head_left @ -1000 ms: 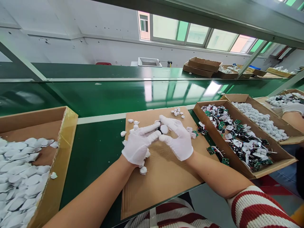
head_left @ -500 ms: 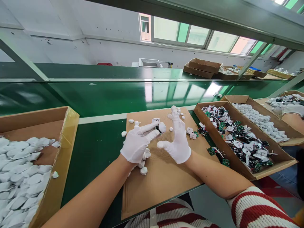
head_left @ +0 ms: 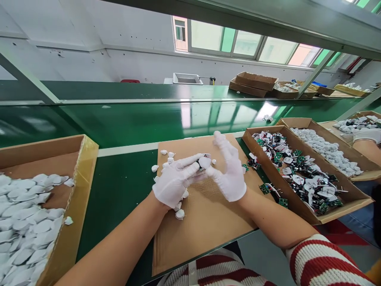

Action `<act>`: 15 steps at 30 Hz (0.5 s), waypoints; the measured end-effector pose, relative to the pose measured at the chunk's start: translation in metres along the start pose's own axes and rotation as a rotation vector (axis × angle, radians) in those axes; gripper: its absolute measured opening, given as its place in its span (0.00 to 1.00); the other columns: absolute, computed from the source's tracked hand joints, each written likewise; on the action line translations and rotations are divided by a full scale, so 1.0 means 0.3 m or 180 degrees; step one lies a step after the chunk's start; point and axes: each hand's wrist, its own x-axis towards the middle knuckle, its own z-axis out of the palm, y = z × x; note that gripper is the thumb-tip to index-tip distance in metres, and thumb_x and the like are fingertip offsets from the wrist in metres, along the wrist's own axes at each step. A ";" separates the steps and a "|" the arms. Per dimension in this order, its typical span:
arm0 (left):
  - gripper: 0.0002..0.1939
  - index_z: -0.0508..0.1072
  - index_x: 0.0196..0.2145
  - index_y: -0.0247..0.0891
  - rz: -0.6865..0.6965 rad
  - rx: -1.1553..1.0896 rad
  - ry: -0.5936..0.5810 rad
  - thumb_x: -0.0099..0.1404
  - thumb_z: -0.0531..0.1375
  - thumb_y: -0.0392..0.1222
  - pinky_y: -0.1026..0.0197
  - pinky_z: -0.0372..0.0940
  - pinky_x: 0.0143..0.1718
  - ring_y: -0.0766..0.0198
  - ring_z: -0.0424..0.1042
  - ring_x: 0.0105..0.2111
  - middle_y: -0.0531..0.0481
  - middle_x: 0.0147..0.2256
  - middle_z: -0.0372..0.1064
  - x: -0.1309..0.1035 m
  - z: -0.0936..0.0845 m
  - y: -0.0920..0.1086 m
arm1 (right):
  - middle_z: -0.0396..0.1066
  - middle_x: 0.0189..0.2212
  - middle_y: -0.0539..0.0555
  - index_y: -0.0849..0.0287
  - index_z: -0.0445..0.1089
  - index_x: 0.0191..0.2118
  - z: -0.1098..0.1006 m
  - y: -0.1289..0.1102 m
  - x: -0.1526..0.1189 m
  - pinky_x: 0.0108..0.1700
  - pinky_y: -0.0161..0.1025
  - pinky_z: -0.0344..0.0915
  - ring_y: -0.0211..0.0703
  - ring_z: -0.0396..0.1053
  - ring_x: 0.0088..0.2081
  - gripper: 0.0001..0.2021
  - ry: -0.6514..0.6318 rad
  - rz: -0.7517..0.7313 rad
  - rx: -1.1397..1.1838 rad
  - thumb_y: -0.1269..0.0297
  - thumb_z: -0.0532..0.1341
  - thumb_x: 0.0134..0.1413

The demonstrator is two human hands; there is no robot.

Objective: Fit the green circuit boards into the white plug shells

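Note:
White gloves cover both hands over a brown cardboard sheet [head_left: 208, 234]. My left hand [head_left: 177, 176] pinches a small white round part [head_left: 204, 162] with something dark at its edge. Close on its right is my right hand [head_left: 230, 171], fingers apart and pointing away from me, its thumb tip beside the part. Whether the thumb touches it I cannot tell. Several small white pieces [head_left: 179, 214] lie under and around my left hand. Green circuit boards with white parts [head_left: 253, 162] rest at the sheet's right edge.
On the left stands a box [head_left: 85, 198] of white pieces. To the right are a box of wired circuit boards [head_left: 336, 220] and a box of white pieces [head_left: 369, 174]. Another person's gloved hand [head_left: 367, 136] is at the far right. A metal beam crosses overhead.
My right hand has turned, and its thumb has come in close to the white part. My left hand has stayed nearly in place, its hold now turned slightly.

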 end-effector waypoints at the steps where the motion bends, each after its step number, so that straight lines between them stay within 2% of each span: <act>1: 0.21 0.79 0.52 0.44 0.0030 -0.0140 -0.0083 0.62 0.68 0.50 0.49 0.69 0.58 0.46 0.69 0.60 0.47 0.59 0.71 0.001 0.000 -0.002 | 0.65 0.64 0.61 0.51 0.57 0.70 -0.007 0.000 0.000 0.65 0.58 0.62 0.57 0.64 0.64 0.37 0.0112 0.0163 0.0028 0.40 0.59 0.61; 3: 0.20 0.79 0.53 0.43 0.0063 -0.0408 -0.0160 0.63 0.68 0.47 0.51 0.69 0.58 0.48 0.70 0.60 0.46 0.61 0.69 0.002 -0.001 -0.004 | 0.70 0.58 0.60 0.51 0.65 0.65 -0.014 0.003 0.001 0.64 0.56 0.64 0.56 0.66 0.61 0.31 0.0260 0.0150 0.0022 0.44 0.63 0.60; 6: 0.19 0.79 0.51 0.44 0.0105 -0.0720 -0.0181 0.62 0.69 0.43 0.51 0.69 0.58 0.49 0.72 0.58 0.48 0.60 0.71 0.005 -0.005 -0.004 | 0.74 0.54 0.58 0.51 0.75 0.55 -0.006 0.011 0.004 0.62 0.55 0.66 0.54 0.69 0.57 0.22 0.0322 -0.0230 -0.0115 0.47 0.66 0.59; 9: 0.20 0.80 0.50 0.44 0.0130 -0.0876 -0.0208 0.59 0.71 0.42 0.50 0.70 0.58 0.49 0.74 0.55 0.48 0.55 0.75 0.010 -0.007 -0.009 | 0.75 0.52 0.58 0.52 0.78 0.50 0.010 0.013 0.001 0.60 0.55 0.68 0.54 0.69 0.56 0.18 0.0412 -0.0490 -0.0274 0.49 0.67 0.58; 11: 0.19 0.81 0.49 0.43 0.0110 -0.0833 -0.0200 0.59 0.71 0.43 0.50 0.70 0.57 0.51 0.75 0.53 0.47 0.51 0.77 0.013 -0.004 -0.016 | 0.75 0.52 0.58 0.54 0.78 0.49 0.015 0.012 -0.002 0.60 0.53 0.68 0.54 0.69 0.56 0.15 0.0496 -0.0604 -0.0378 0.54 0.68 0.59; 15: 0.16 0.82 0.46 0.41 0.0154 -0.0790 0.0055 0.60 0.71 0.42 0.51 0.71 0.55 0.55 0.76 0.49 0.48 0.42 0.78 0.013 0.006 -0.031 | 0.76 0.51 0.56 0.51 0.77 0.49 0.010 0.014 0.002 0.54 0.50 0.72 0.51 0.69 0.54 0.11 0.0437 -0.1015 -0.0604 0.64 0.66 0.61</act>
